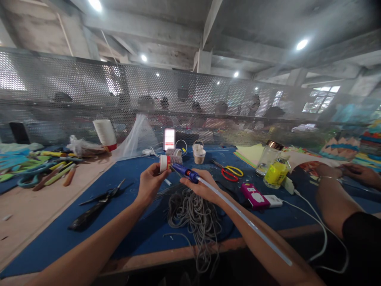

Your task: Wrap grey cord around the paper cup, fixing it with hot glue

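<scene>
Between the fingers of my left hand [151,180] is a small white paper cup [163,163] with a red band, tipped on its side. My right hand [202,184] is wrapped round a blue glue gun [187,172], its nozzle close to the cup; whether they touch I cannot tell. A long translucent glue stick [244,220] runs out of the gun's back, over my right forearm. Below both hands lies a loose heap of grey cord [193,214], trailing over the table's front edge. Just behind the cup is a grey cord-wrapped piece [175,155], partly hidden.
Black-handled scissors [97,206] lie at left, red-and-yellow scissors [230,171] at right. Beyond stand a small cord-covered basket [199,154], a lit phone [169,139] and stacked paper cups [104,133]. A pink power bank [254,196] and yellow bottle [276,172] stand near a co-worker's arm [333,198].
</scene>
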